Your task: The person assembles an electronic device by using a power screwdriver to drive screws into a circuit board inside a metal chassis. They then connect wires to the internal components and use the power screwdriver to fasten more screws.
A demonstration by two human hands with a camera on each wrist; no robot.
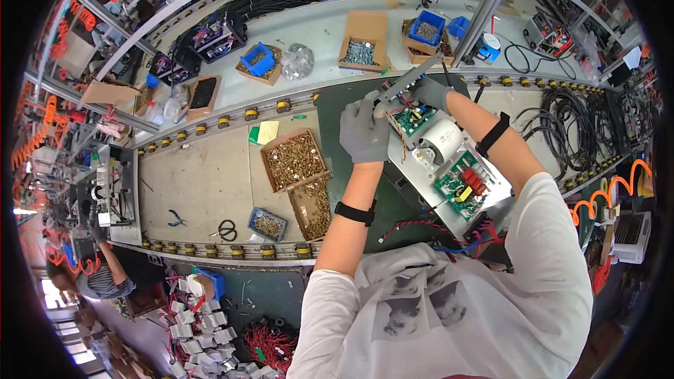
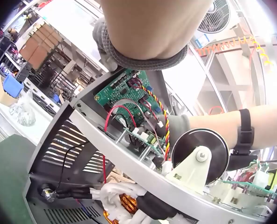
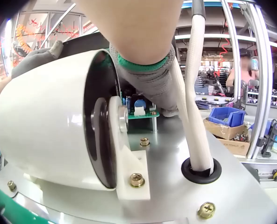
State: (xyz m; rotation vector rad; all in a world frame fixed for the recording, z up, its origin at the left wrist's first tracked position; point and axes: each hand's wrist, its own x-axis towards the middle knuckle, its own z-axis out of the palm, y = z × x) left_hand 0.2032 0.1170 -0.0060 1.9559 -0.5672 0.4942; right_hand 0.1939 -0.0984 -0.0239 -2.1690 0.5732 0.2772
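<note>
In the head view my grey-gloved left hand [image 1: 364, 130] grips the edge of a dark panel [image 1: 406, 82] tilted up from a metal chassis. Its thumb lies near the panel's lower corner. My gloved right hand [image 1: 432, 94] reaches in beside a green circuit board [image 1: 414, 118]; its fingertips are hidden. A white cylinder [image 1: 444, 137] stands on the metal plate [image 3: 169, 158] between that board and a second board [image 1: 465, 186]. In the left wrist view, the right hand [image 2: 176, 129] is behind red, yellow and black wires [image 2: 165, 119], close to small upright boards.
Boxes of brass screws [image 1: 293, 161], a blue tray [image 1: 267, 224], scissors [image 1: 226, 230] and pliers [image 1: 175, 219] lie left of the chassis. Parts boxes [image 1: 361, 52] stand behind. Black cables [image 1: 572, 130] are coiled at right. Another person [image 1: 105, 281] is at far left.
</note>
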